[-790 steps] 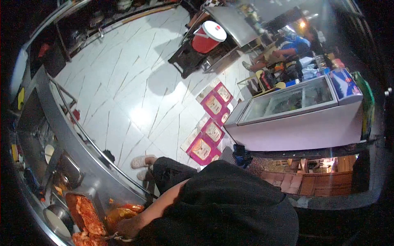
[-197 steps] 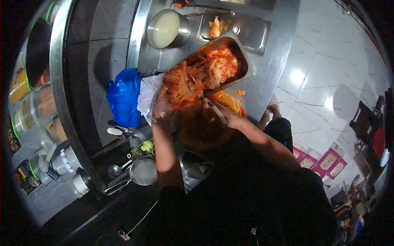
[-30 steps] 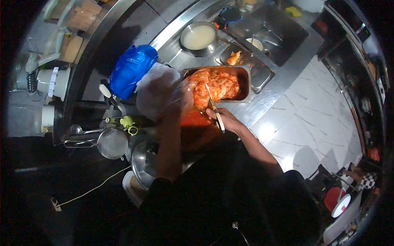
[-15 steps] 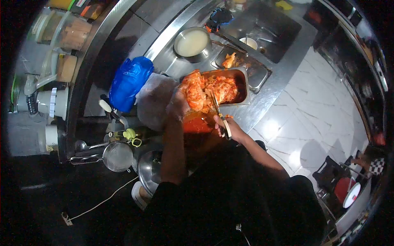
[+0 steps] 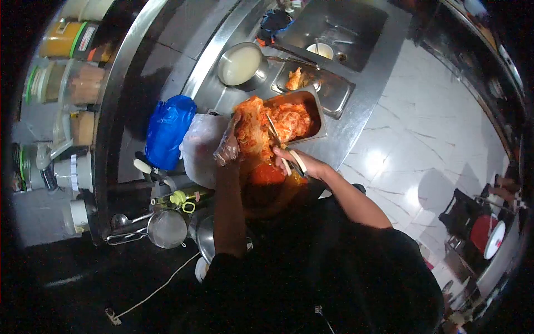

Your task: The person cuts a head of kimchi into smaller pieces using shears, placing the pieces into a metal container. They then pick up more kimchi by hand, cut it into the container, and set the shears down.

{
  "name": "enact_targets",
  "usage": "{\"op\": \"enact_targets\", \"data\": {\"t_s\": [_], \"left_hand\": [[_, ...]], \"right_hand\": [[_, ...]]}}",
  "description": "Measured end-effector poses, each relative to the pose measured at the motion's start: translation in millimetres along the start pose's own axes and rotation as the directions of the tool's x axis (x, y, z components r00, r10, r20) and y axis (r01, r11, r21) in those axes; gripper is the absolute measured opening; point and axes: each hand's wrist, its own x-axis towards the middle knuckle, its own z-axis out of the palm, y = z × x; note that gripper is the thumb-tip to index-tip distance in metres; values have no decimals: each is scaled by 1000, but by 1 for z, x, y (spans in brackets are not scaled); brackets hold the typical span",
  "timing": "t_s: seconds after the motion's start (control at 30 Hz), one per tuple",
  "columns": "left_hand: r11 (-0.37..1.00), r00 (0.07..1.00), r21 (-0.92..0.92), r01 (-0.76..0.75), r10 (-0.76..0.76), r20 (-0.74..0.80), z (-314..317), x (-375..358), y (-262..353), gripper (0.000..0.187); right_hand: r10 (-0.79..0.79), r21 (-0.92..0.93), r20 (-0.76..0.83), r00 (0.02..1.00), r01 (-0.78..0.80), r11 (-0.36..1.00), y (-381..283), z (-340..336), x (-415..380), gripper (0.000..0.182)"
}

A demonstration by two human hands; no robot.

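A large clump of red-stained kimchi cabbage (image 5: 251,129) is gripped in my left hand (image 5: 227,146), which wears a clear plastic glove. My bare right hand (image 5: 312,165) holds scissors with cream handles (image 5: 300,160); the handles are spread and the blades reach up beside the clump. Below both hands lies a wide vessel with red sauce (image 5: 268,173), partly covered by my arms. Just beyond, a deep steel pan (image 5: 319,135) contains more kimchi (image 5: 293,119), and the held clump overlaps its left side.
Behind the pan sit a steel tray (image 5: 340,101) with a cabbage piece, a pot of cloudy liquid (image 5: 242,64), and a sink (image 5: 356,33) with a white bowl (image 5: 320,52). To the left are a blue plastic bag (image 5: 170,132), a white bag (image 5: 201,147) and a strainer (image 5: 167,229).
The view has shifted, so the counter items appear farther left. The scissor handles have spread apart. Both hands keep their hold on the kimchi and the scissors.
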Motion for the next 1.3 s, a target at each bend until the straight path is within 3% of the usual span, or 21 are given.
{"op": "enact_targets", "data": {"t_s": [0.07, 0.1, 0.23, 0.33, 0.43, 0.57, 0.67, 0.7, 0.8, 0.9, 0.93, 1.03, 1.13, 1.2, 1.3], "left_hand": [[1000, 1000, 18, 7, -7, 6, 0, -4, 1, 55], [1000, 1000, 24, 10, -10, 8, -1, -5, 1, 55], [998, 1000, 53, 23, -24, 18, -2, -8, 4, 55], [998, 999, 54, 34, -36, 24, -5, -14, 4, 56], [995, 998, 88, 43, -47, 36, -9, -23, 6, 56], [988, 997, 147, 41, -49, 52, -16, -33, 8, 56], [976, 996, 218, 28, -47, 81, -18, -34, 14, 57], [967, 994, 253, 20, -46, 94, -19, -35, 18, 57], [923, 988, 384, -20, -41, 150, -21, -38, 27, 57], [829, 971, 549, -105, -34, 237, -23, -34, 42, 58], [785, 961, 603, -144, -34, 273, -23, -33, 48, 58], [572, 909, 758, -314, -48, 413, -22, -25, 69, 58], [344, 842, 812, -472, -99, 531, -20, -8, 89, 58], [249, 817, 813, -526, -115, 564, -20, 2, 94, 59], [177, 830, 836, -520, -127, 543, -13, 10, 98, 59]], "right_hand": [[-64, 78, 37, 997, 61, 995, -2, 2, 14, 68], [-99, 156, -41, 994, 104, 982, -2, 6, 20, 60], [-97, 137, -189, 977, 124, 983, -3, 20, 13, 52], [-117, 142, -205, 972, 148, 979, 11, 25, 21, 56], [-96, 86, -175, 980, 113, 990, 14, 23, 23, 51], [-82, 137, -87, 993, 93, 986, -5, 18, 21, 58], [-76, 69, -95, 993, 83, 994, -19, 21, 20, 61], [-95, 159, -84, 992, 108, 981, -14, 22, 21, 60], [-78, 68, -204, 976, 94, 993, -8, 23, 17, 57], [-125, -28, -183, 975, 122, 992, 9, 15, 15, 57], [-117, -172, -191, 975, 84, 981, 11, 7, 9, 58], [-125, -534, -239, 963, -23, 845, -27, -10, -33, 66], [-172, -817, -312, 934, -171, 550, -71, -25, -61, 70], [-451, -920, -265, 853, -83, 383, -66, -47, -57, 57], [-555, -984, -161, 816, -90, 153, -90, -68, -51, 57]]}}
